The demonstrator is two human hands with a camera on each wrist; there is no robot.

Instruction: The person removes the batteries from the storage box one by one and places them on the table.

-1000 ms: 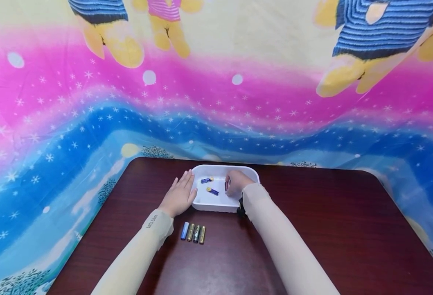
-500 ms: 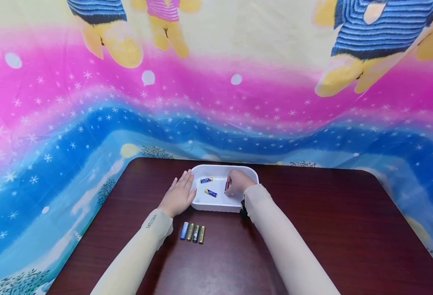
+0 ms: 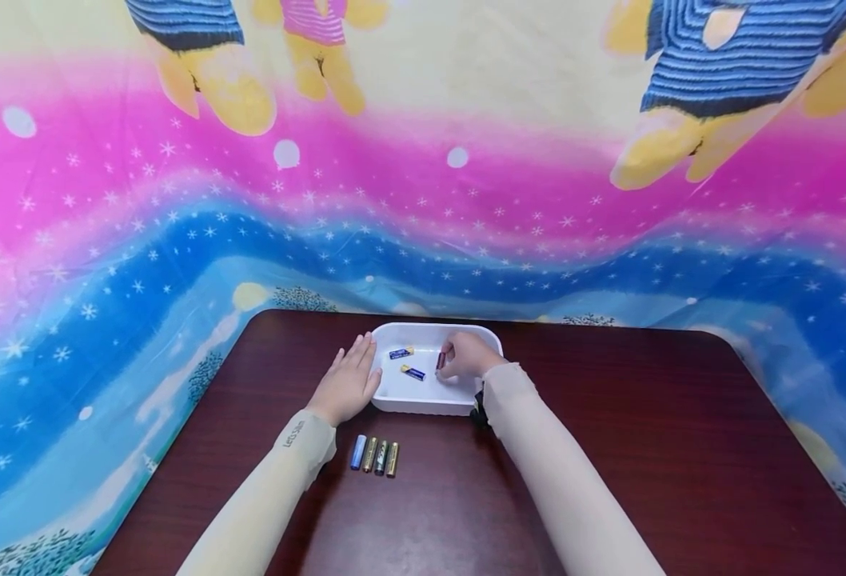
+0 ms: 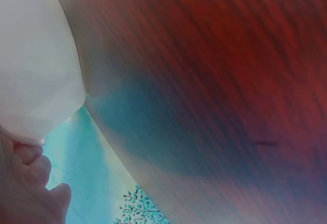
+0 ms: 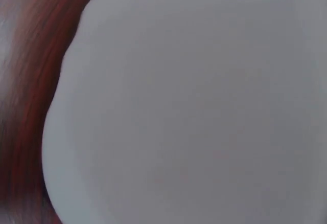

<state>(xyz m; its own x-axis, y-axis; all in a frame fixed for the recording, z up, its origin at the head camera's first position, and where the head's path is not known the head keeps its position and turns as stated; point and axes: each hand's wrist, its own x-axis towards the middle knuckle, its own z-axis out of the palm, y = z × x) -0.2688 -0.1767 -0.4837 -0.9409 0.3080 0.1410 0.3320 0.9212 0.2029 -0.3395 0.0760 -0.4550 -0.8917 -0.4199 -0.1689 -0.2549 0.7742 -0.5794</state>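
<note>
A white plastic tray point(image 3: 423, 406) sits near the table's far edge. My left hand point(image 3: 347, 384) lies along its left side with the fingers straight; those fingers point(image 4: 36, 170) also show beside the tray wall in the left wrist view. Inside the tray, my right hand point(image 3: 464, 356) pinches a dark red battery point(image 3: 440, 361) between thumb and fingers, near the tray's right half. Left of it in the tray lie two blue-and-yellow batteries, an upper battery point(image 3: 401, 353) and a lower battery point(image 3: 413, 373). The white tray surface point(image 5: 179, 106) fills most of the right wrist view, which hides the right fingers.
In front of the tray, a blue battery point(image 3: 358, 453) and several gold and dark batteries point(image 3: 381, 458) lie in a neat row on the dark wooden table point(image 3: 653, 448). Behind the table hangs a patterned cloth point(image 3: 394, 192). A black object point(image 3: 478, 410) shows under the right wrist.
The lower blue battery in the tray has shifted slightly toward the front and then back. Both hands keep nearly the same places, with the red battery still pinched. The head view drifts slightly.
</note>
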